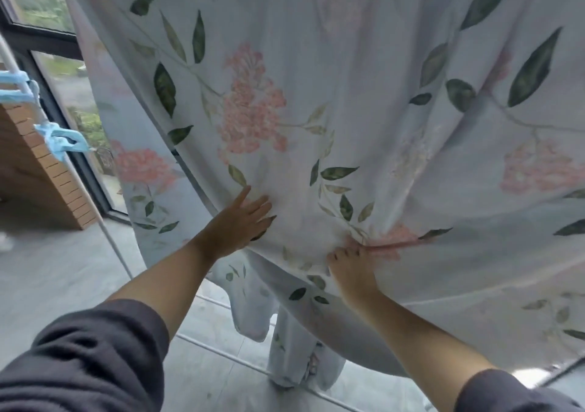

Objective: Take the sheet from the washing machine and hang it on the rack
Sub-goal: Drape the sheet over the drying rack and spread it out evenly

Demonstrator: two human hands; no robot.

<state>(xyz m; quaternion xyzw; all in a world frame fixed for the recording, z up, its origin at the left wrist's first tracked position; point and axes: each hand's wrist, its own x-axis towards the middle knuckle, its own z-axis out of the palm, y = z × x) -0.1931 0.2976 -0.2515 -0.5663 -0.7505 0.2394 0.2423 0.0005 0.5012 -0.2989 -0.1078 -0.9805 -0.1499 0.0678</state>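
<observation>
Sheet (pixel 348 79) hangs draped on the rack (pixel 107 234), directly ahead of both hands. Your right hand (pixel 349 269) pinches a gathered fold near the lower edge. Your left hand (pixel 235 226), fingers straight, presses flat just beside it. Fabric spreads up and rightward. No washing machine shows.
</observation>
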